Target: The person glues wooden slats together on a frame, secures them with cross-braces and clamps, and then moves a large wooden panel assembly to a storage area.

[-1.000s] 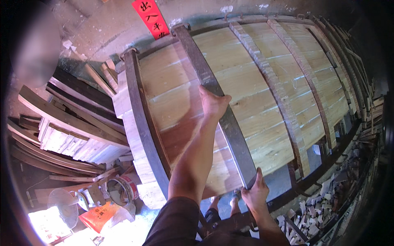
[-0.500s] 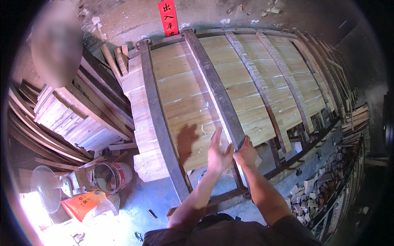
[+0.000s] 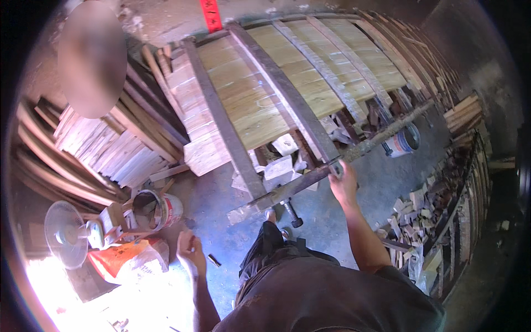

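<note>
My right hand (image 3: 344, 185) grips the near end of a dark wooden beam (image 3: 287, 99), where a small metal fitting (image 3: 336, 167) shows beside the fingers. The beam lies across a slanted panel of pale boards (image 3: 243, 110). Away from the panel, over the floor at the left, is my left hand (image 3: 191, 253). Its fingers are loosely curled and nothing shows in them. A second dark beam (image 3: 218, 116) crosses the panel farther left. Below the beams' near ends runs a rail (image 3: 265, 203), from which a thick threaded bolt (image 3: 291, 213) sticks out.
At the left stand a fan (image 3: 66, 235), a bucket (image 3: 166, 210) and an orange-and-white sack (image 3: 124, 260). Stacked boards (image 3: 105, 146) lean behind them. Another bucket (image 3: 402, 141) stands beyond the rail. Wood offcuts (image 3: 412, 216) are heaped at the right.
My left hand has left the beam and swung down to the left, its fingers curling. My right hand stays at the beam's near end. The view has tilted down, showing more floor.
</note>
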A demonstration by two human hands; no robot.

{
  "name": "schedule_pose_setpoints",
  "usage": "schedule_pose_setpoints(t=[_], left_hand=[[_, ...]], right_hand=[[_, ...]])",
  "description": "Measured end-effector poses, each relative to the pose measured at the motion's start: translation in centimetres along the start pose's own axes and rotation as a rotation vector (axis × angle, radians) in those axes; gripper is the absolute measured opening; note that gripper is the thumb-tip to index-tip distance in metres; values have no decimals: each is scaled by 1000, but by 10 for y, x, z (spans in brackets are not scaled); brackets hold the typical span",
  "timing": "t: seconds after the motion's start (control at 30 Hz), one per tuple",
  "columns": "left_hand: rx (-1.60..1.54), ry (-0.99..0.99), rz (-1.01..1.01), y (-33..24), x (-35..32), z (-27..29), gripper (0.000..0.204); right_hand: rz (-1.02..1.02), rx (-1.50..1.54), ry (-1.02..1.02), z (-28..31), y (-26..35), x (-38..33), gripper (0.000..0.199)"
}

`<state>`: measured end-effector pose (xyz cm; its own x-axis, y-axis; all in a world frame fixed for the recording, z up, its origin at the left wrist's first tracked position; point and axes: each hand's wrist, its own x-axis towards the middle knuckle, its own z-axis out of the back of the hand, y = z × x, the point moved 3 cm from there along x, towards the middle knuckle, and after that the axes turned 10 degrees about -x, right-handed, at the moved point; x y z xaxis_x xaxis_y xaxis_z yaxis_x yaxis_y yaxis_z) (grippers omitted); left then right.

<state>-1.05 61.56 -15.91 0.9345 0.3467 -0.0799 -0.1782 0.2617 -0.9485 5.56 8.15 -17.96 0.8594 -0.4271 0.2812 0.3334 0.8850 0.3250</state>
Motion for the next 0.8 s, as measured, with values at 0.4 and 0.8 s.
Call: schedule_pose_setpoints(t=[0.4, 0.8], left_hand=[[-9, 308, 1, -7, 12, 19, 28], [-122, 249, -127, 107, 510, 104, 21]], right_hand=[[-223, 281, 109, 6, 44, -159, 42], [-116, 421, 326, -133, 389, -90, 35]])
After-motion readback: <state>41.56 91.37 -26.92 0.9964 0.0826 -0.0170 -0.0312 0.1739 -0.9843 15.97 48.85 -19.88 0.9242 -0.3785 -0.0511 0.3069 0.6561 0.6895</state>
